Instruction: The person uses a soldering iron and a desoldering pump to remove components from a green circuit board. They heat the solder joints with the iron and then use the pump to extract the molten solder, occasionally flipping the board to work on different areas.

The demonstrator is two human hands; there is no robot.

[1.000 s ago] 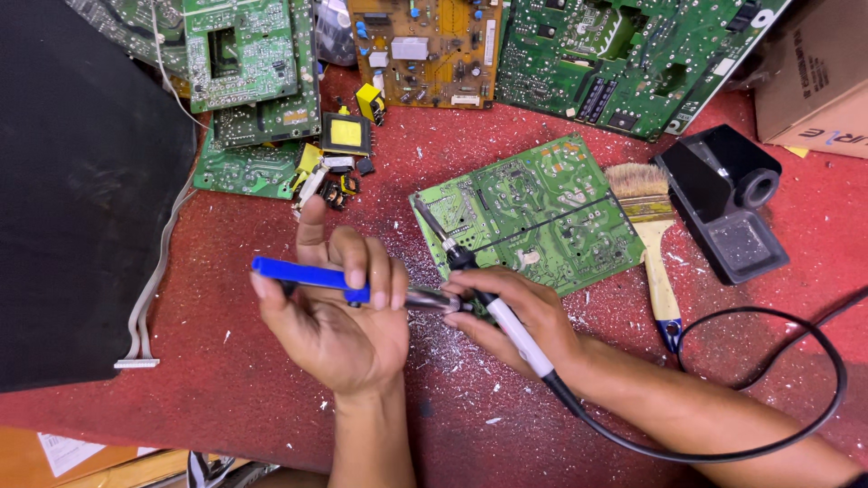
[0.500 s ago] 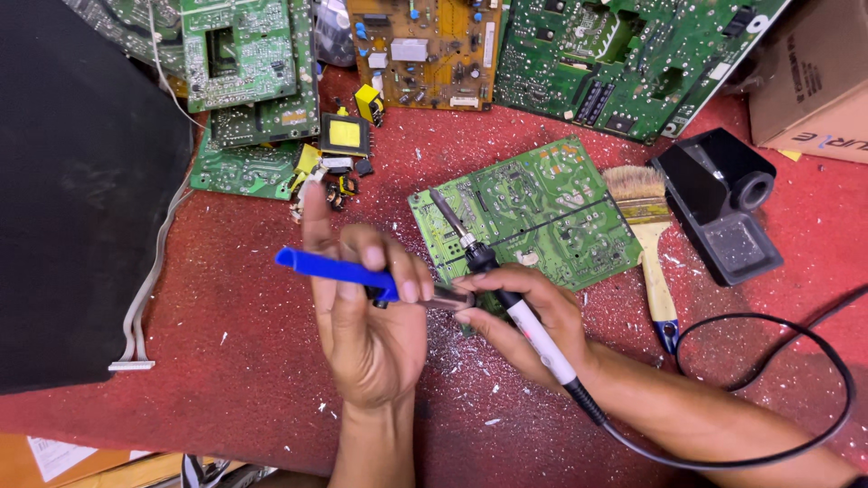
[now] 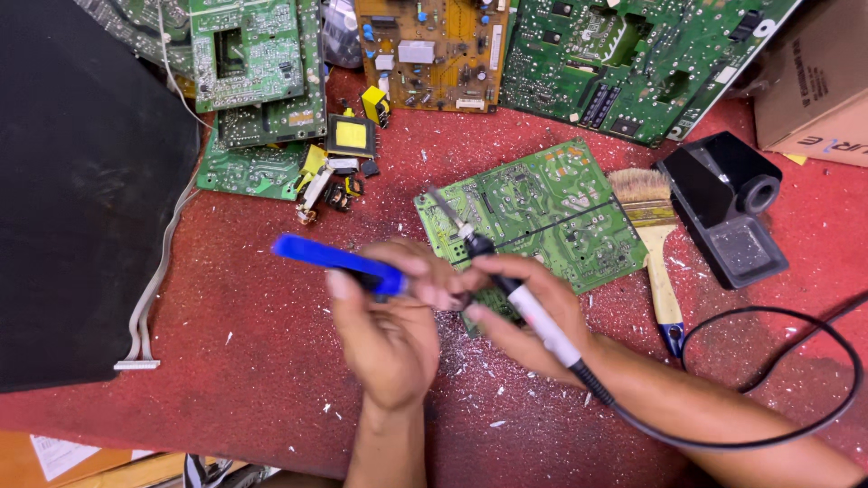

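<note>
My left hand (image 3: 389, 330) pinches a slim blue plastic tool (image 3: 339, 259), fingers clamped on its end; my right hand (image 3: 524, 312) grips the soldering iron (image 3: 520, 298), pale handle, dark tip over the green circuit board (image 3: 533, 217) mid-table; speckled red mat (image 3: 253, 361); bristle brush (image 3: 653, 244) beside the board.

Blue-handled tool (image 3: 339, 259): slim, held roughly level above the red surface, its handle pointing left. Soldering iron (image 3: 506, 287): black grip with pale barrel, tilted with its metal tip up-left over a green circuit board (image 3: 542, 212), which lies flat, solder side up.
</note>
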